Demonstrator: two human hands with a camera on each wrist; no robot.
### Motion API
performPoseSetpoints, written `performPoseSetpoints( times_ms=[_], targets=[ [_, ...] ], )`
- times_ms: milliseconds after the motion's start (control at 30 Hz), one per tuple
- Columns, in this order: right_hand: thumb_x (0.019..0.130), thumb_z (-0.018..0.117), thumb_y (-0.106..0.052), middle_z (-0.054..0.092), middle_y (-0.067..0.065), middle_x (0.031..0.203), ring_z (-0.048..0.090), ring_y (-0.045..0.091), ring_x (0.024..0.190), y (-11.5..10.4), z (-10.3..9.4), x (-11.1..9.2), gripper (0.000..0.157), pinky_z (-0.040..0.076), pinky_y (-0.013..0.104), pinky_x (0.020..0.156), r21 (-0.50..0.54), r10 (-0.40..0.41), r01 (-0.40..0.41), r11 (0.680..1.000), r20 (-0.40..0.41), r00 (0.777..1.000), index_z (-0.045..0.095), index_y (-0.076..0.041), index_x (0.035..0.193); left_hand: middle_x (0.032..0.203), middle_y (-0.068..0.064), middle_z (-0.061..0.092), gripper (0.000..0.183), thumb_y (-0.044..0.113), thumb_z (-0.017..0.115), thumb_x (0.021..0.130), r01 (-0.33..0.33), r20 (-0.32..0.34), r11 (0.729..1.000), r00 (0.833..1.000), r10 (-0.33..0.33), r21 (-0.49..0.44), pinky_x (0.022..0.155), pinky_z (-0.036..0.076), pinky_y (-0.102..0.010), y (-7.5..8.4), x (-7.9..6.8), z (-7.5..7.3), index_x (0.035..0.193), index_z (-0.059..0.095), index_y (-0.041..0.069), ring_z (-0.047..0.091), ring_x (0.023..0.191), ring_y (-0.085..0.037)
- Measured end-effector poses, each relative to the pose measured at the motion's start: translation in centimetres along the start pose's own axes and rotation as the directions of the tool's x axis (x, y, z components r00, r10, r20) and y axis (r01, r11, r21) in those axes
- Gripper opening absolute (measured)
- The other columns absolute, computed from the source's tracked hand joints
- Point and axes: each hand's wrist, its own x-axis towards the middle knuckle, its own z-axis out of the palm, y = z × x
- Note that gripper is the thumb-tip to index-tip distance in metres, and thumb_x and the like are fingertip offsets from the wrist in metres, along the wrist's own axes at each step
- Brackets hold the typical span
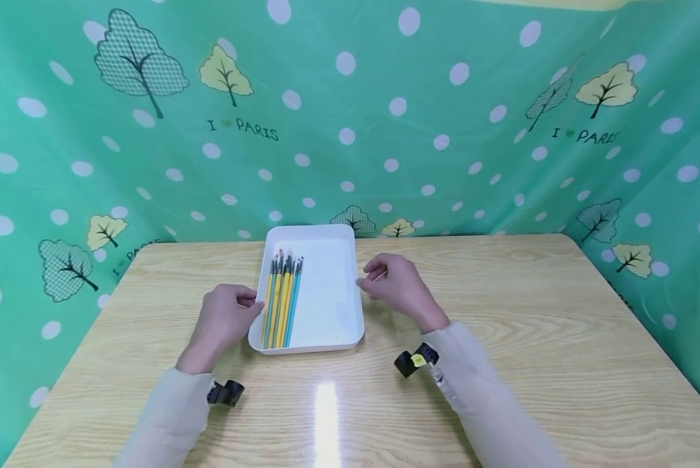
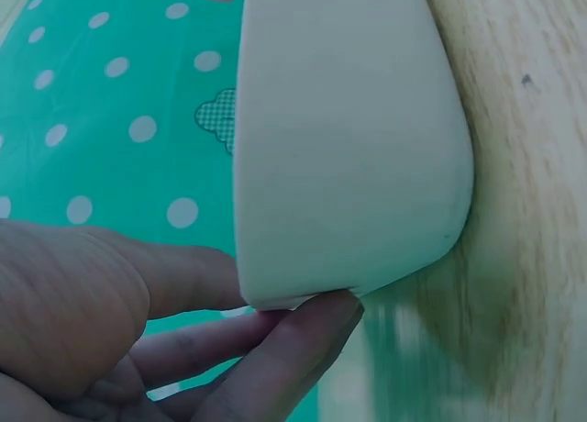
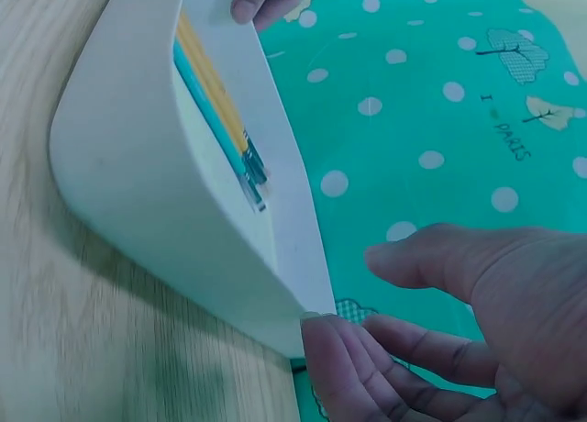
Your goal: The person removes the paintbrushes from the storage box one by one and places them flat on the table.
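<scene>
Two-handed, bracketing a white tray (image 1: 326, 292) sitting mid-worktop (image 1: 531, 325), close in front of a green spotted backdrop (image 1: 385, 130). Seemingly pinching the tray's left rim near the front corner with the left hand (image 1: 221, 322), thumb over the edge and a finger against the outer wall, judging by the left wrist view. Merely touching the right rim with the relaxed fingertips of the right hand (image 1: 399, 286), thumb standing apart and gripping nothing.

Keeping a bundle of yellow and teal brushes (image 1: 281, 299) lying loose along the tray's left side, bristles pointing toward the backdrop, leaving the right part of the floor bare.

Risking, probably, an uneven hold: pinching on one side while only brushing the other, and so inviting a tilt or a twist on any lift. Risking a slip off the smooth, thin right rim for want of a closed grip there. Likely sending the loose brushes rolling across the bare floor, or sliding toward a lowered end and over the shallow wall, on any tipping. Possibly skating the tray sideways over the smooth worktop if pushing harder from one side than from the other.
</scene>
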Motion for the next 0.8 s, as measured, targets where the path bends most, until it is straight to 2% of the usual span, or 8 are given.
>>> performPoseSetpoints(
  times_ms=[267,500,633,800],
  targets=[
    [0.093,0.074,-0.014,0.069,0.012,0.093,0.075,0.024,0.075,-1.8,2.3,0.5,0.031,0.066,0.037,0.074,0.064,0.019,-0.021,0.998,0.041,0.999,0.065,0.003,0.117,0.105,-0.022,0.074,0.029,0.012,0.065,0.096,-0.007,-0.019,1.0,1.0,0.006,-0.018,0.066,0.059,-0.029,0.2,-0.1,-0.1,0.118,0.07,-0.006,0.071,0.087,-0.026],
    [0.092,0.075,-0.015,0.069,0.01,0.092,0.075,0.019,0.07,-3.6,4.2,1.3,0.031,0.066,0.042,0.076,0.052,0.064,-0.067,0.996,0.056,0.996,0.065,0.001,0.117,0.104,-0.021,0.074,0.028,0.011,0.065,0.096,-0.012,-0.031,1.0,0.999,0.011,-0.019,0.063,0.056,-0.026,0.2,-0.1,-0.1,0.117,0.071,-0.006,0.07,0.085,-0.025],
    [0.091,0.077,-0.015,0.07,0.008,0.091,0.074,0.018,0.071,-3.9,5.1,1.8,0.026,0.064,0.036,0.07,0.036,0.103,-0.105,0.994,0.059,0.993,0.066,-0.002,0.11,0.101,-0.021,0.075,0.026,0.01,0.065,0.095,-0.026,-0.046,0.999,0.999,0.025,-0.019,0.061,0.054,-0.025,0.1,0.0,0.1,0.115,0.072,-0.006,0.07,0.082,-0.024],
    [0.089,0.079,-0.016,0.071,0.007,0.086,0.076,0.022,0.074,-4.0,6.6,2.3,0.024,0.056,0.026,0.062,0.033,0.123,-0.124,0.992,0.051,0.991,0.066,-0.004,0.104,0.101,-0.021,0.075,0.027,0.009,0.065,0.095,-0.019,-0.056,0.999,0.998,0.017,-0.026,0.061,0.054,-0.024,0.1,0.0,0.1,0.116,0.072,-0.006,0.07,0.081,-0.023]
  ],
)
